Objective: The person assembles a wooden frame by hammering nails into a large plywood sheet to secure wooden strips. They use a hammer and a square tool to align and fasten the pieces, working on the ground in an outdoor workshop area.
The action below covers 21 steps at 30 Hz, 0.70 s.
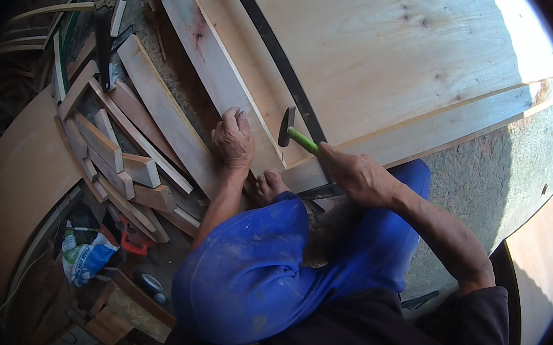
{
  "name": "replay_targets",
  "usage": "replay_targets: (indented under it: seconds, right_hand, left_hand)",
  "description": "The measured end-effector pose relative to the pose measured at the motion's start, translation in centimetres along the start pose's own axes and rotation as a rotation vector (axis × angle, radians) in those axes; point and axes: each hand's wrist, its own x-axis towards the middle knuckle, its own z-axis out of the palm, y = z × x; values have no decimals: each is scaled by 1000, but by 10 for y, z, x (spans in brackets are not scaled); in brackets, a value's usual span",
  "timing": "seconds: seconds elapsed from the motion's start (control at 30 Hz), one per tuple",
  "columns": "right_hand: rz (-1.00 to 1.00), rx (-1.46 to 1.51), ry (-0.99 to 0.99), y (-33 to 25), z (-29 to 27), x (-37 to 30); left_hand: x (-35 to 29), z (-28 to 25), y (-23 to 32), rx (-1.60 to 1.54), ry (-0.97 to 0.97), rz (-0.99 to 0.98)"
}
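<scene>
My right hand (361, 177) is wrapped round the green handle of a hammer (286, 126), whose dark head hangs over the near end of a wooden frame. My left hand (233, 141) has its fingers curled at the edge of a long pale board (214, 52) with a reddish stain, gripping it on its left side. A small nail-like point (282, 157) stands near that board's end, below the hammer head. Another board (424, 136) crosses at the near edge of a large plywood sheet (379, 50). Along the sheet lies a long dark strip (277, 51).
Loose wood offcuts (117, 152) are heaped on the left, with a handsaw (103, 39) among them. Lower left are a red-handled tool (134, 237), a blue-and-white plastic bag (88, 258) and a tape roll (150, 283). My bare foot (269, 186) is close to the frame's corner.
</scene>
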Motion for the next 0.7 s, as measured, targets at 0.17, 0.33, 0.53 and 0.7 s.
replay_targets:
  seconds: [0.17, 0.33, 0.53, 0.7]
  right_hand:
    - [204, 147, 329, -46, -26, 16]
    - [8, -61, -68, 12, 2, 2]
    - [153, 150, 356, -53, -28, 19]
    - [193, -86, -99, -7, -13, 4]
  left_hand:
    - [2, 23, -12, 52, 34, 133]
    - [0, 16, -9, 39, 66, 131]
    - [-5, 14, -17, 51, 95, 108]
    - [10, 19, -5, 33, 88, 134]
